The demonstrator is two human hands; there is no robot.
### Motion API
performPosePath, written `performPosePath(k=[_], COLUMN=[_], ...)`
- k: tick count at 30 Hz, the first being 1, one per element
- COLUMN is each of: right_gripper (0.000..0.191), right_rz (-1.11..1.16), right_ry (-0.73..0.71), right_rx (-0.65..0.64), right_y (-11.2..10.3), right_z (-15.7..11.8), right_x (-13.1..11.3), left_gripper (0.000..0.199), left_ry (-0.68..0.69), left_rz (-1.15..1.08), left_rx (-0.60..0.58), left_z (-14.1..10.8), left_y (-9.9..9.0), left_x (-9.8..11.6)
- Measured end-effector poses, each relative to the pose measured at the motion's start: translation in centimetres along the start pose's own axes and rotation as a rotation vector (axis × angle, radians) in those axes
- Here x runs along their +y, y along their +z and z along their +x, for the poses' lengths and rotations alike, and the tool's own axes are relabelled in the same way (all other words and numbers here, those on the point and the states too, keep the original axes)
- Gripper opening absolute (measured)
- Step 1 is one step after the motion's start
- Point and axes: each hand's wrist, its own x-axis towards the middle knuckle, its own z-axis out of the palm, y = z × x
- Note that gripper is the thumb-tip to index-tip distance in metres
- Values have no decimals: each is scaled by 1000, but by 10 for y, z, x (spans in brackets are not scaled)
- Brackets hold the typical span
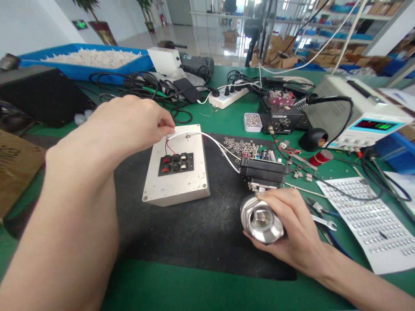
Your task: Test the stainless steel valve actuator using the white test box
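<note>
My right hand [292,229] grips a round steel valve body [259,222] that lies on a black mat [194,229], its bore facing me. A black actuator box [264,169] sits on top of the valve. A white cable [214,142] runs from that box to a white switch box [177,166] with black and red terminals on its lid. My left hand [129,123] pinches the white cable at the far edge of the switch box.
Loose nuts [241,147] lie on the mat beyond the valve. A soldering station [285,116], a power supply [363,114], wrenches [324,220] and a white sheet of small parts [369,224] are to the right. A power strip [227,97] and cables lie at the back.
</note>
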Motion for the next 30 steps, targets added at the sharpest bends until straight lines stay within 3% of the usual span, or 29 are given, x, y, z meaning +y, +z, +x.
performPosePath(k=[2, 5, 6, 9, 11, 15, 19, 23, 30], right_gripper=[66, 61, 59, 59, 61, 59, 52, 55, 52], right_rz=[-4, -6, -12, -41, -57, -90, -130, -128, -201], right_ry=[-28, -55, -66, -102, -123, -148, -163, -131, -101], right_rx=[8, 1, -1, -6, -14, -30, -14, 10, -7], right_y=[-1, -4, -5, -7, -8, -12, -14, -13, -13], right_z=[-4, -17, -23, -45, -58, -78, -90, -95, -85], right_x=[-1, -4, -5, -7, -8, -9, -8, -7, -10], left_gripper=[45, 45, 54, 107, 124, 137, 128, 108, 99], left_ry=[74, 286, 364, 544, 633, 844, 942, 957, 959], left_rz=[-141, -488, -562, -643, -698, -850, -874, -909, -876], left_rx=[64, -91, -172, -278, -305, -372, -422, -367, -266], left_z=[-12, -26, -28, -29, -26, -26, -33, -36, -44], left_y=[-18, -37, -38, -29, -18, -9, -13, -14, -25], left_x=[17, 45, 54, 77, 91, 109, 119, 125, 127])
